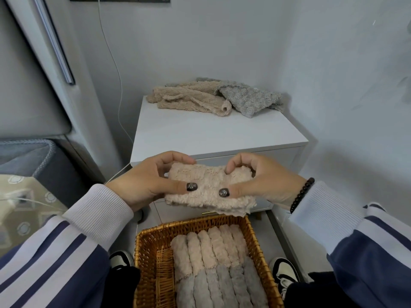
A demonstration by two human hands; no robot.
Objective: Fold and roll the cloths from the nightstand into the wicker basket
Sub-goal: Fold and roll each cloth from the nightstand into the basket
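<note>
Fingers curl over both ends of a beige cloth [208, 187] at the centre of the frame, thumbs pressed on its near face. On the left side the left hand [146, 181] grips one end, fingertips hooked over the top edge; on the right the right hand [262, 181] pinches the other end the same way, with a dark bead bracelet [302, 194] at its wrist. That cloth is folded into a thick band and held in the air between the white nightstand [218, 130] and the wicker basket [142, 252], touching neither. Up on the nightstand's far edge, a loose beige cloth [191, 98] lies on the left, a crumpled grey cloth [251, 98] just beside it on the right. Down at the lower centre, the basket holds rolled cloths [211, 247] packed side by side, beige rolls at the far end, grey ones nearer.
</note>
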